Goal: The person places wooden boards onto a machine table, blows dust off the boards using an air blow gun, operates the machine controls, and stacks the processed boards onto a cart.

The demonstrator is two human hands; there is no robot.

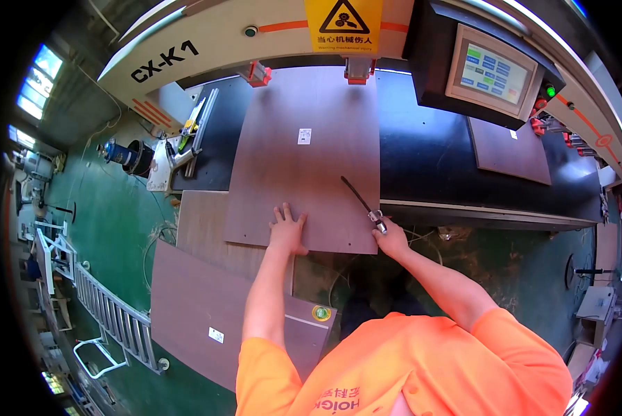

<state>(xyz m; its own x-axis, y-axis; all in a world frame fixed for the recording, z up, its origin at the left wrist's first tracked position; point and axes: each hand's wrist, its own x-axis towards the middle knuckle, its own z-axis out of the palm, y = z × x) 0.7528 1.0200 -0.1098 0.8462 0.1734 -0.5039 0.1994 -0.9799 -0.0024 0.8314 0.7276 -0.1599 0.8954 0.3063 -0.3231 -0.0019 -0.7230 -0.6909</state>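
A large brown wood-grain panel (304, 180) lies on the machine's dark bed, its near end jutting out toward me. My left hand (288, 230) rests on that near end with its fingers spread flat. At the panel's near right corner, my right hand (392, 239) is closed around a hand tool (357, 193) with a long thin dark shaft and a shiny fitting at its base. Its exact kind I cannot make out. The shaft points forward and left over the panel. A white label (304, 136) sticks to the panel, and small dark holes show near its front edge.
Overhead spans a machine beam with a yellow warning sign (343, 26), red-tipped clamps and a touchscreen (493, 70). A smaller panel (508, 149) lies right on the bed. Another labelled panel (193, 305) is below left, beside a ladder (113, 305). Tools (183, 156) lie at the bed's left end.
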